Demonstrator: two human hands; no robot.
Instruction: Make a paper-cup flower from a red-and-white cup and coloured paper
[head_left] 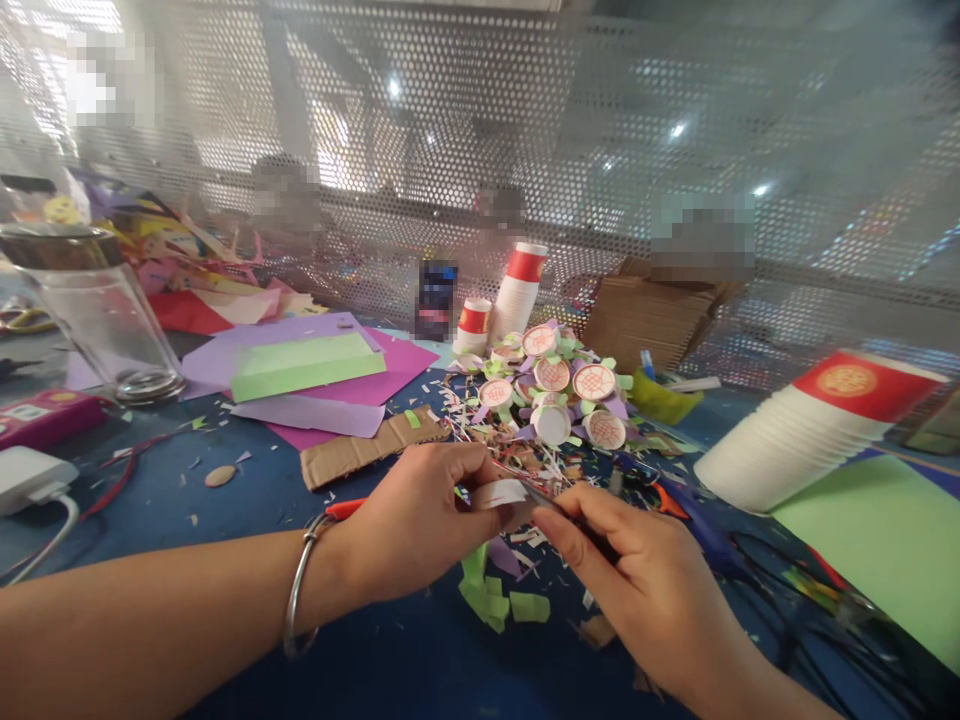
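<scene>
While both hands meet low in the centre, left hand (420, 510) is nearly closed, thumb and forefinger pinching a small curved white paper piece (501, 493); other fingers curl underneath, mostly hidden. Right hand (637, 560) is closed too, thumb and index pressed together on a thin dark tool (546, 500), its tip right at the white piece's edge; type of tool can't be made out, nor whether the tip touches the paper. Neither hand spread out. Metal bangle (309, 537) on left wrist. Red stick (345, 509) pokes out behind that wrist, can't tell if held or lying on the table

White piece sits just above the blue table (420, 660), between the two hands, in front of a pile of paper rounds (552, 375) with red line drawings plus green and purple tabs. Small scraps all around; green scraps (491, 605) lie just below the fingertips. Cardboard strip (352, 455) beyond left hand, flat; past it, purple paper (315, 416) and a folded green paper (307, 365). Right side: tilted stack of paper cups (799, 435), green sheet (885, 550) near it, black cables (795, 600) closer in. Two more stacks stand behind the pile, a taller stack (517, 300) and a shorter stack (472, 325). Glass jar (97, 320) far left
</scene>
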